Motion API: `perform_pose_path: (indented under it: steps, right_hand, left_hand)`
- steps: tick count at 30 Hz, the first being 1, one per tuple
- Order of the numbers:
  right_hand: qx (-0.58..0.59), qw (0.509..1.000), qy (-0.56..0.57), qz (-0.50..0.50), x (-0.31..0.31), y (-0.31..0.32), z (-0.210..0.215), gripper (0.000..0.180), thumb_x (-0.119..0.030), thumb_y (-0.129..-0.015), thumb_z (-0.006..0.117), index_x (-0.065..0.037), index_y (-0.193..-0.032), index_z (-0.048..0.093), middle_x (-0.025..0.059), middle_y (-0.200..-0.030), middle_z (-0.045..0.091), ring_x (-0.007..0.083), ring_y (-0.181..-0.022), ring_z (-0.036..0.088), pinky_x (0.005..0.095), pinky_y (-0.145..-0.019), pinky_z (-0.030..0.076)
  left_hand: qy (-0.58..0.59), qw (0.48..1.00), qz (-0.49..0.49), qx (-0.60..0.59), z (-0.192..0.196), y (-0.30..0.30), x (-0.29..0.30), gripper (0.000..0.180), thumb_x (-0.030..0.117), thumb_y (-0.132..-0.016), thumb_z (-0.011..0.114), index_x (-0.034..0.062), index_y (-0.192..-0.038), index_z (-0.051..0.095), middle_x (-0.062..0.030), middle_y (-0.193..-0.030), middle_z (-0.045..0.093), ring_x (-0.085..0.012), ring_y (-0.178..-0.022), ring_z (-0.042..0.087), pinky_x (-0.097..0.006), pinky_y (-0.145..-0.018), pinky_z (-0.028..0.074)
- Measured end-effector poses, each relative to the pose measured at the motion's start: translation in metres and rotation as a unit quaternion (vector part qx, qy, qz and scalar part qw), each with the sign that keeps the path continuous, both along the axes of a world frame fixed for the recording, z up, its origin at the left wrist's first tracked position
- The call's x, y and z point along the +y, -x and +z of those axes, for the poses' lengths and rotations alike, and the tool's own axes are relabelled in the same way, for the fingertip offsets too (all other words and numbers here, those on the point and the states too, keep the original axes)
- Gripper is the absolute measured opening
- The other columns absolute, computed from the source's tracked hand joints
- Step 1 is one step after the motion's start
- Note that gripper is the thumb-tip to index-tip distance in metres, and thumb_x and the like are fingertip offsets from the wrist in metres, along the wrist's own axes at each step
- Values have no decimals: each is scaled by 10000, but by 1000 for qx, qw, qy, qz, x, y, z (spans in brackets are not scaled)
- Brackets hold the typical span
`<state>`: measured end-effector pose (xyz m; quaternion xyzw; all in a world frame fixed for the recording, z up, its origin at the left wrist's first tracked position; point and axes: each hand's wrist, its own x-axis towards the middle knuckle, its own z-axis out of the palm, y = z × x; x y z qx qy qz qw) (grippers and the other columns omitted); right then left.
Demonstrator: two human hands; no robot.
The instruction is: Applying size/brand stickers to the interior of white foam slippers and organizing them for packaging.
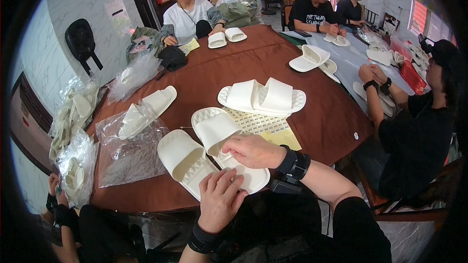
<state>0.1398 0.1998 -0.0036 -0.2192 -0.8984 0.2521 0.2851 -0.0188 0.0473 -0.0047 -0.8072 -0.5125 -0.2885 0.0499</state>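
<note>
- Head view, near: the left hand is partly open over the heel area of the left white slipper. Its fingers bend loosely; nothing is seen in its hold.
- Head view, near: the right hand is over the right white slipper, at the near edge of its strap. Its fingers curl inward; whether they grip anything cannot be told.
- These two slippers lie side by side near the front edge of the brown-covered surface, toes pointing away to the far left.
- A black wrist band is on the right wrist; a similar one is on the left.
- Just beyond the right slipper, a yellow label sheet lies partly under a white slipper pair set end to end.
- To the left, a clear plastic bag lies flat; another white slipper overlaps its far part. Whether this slipper is inside the bag cannot be told.
- Far right, two more white slippers overlap.
- Far side, a seated co-worker in a white top is behind a small slipper pair.
- Right side, a co-worker in black sits with both hands raised together.
</note>
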Motion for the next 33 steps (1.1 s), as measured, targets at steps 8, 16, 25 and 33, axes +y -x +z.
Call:
perform_pose_path:
  steps: [8,16,25,33]
  right_hand:
    - [-5,1000,-14,-7,-1,1,0,156,-108,-949,542,-41,-1073,607,153,-1048,674,353,-986,647,445,-830,517]
    - [1,999,35,-24,-5,-1,6,165,-99,-917,534,-40,-1051,609,159,-984,684,366,-910,666,465,-790,525]
    - [107,967,230,34,12,-12,6,190,-17,-897,628,-12,-1086,600,15,-901,616,83,-818,576,253,-758,497]
    - [2,971,224,80,10,-23,23,198,9,-846,583,3,-1042,612,57,-872,630,126,-807,595,274,-743,504]
  left_hand:
    - [14,1000,3,-2,1,0,-1,392,190,-771,786,104,-1133,664,-63,-1258,615,-299,-1197,553,-469,-1011,388]
    - [-1,1000,1,-3,3,0,0,386,195,-776,783,109,-1132,662,-65,-1251,612,-295,-1193,552,-467,-1017,385]
    - [4,1000,3,-19,-2,1,1,407,178,-745,787,106,-1125,660,-72,-1252,618,-308,-1177,562,-478,-1005,394]
    - [7,1000,3,-21,0,1,1,408,190,-760,785,110,-1140,662,-68,-1273,614,-311,-1193,556,-480,-1023,391]
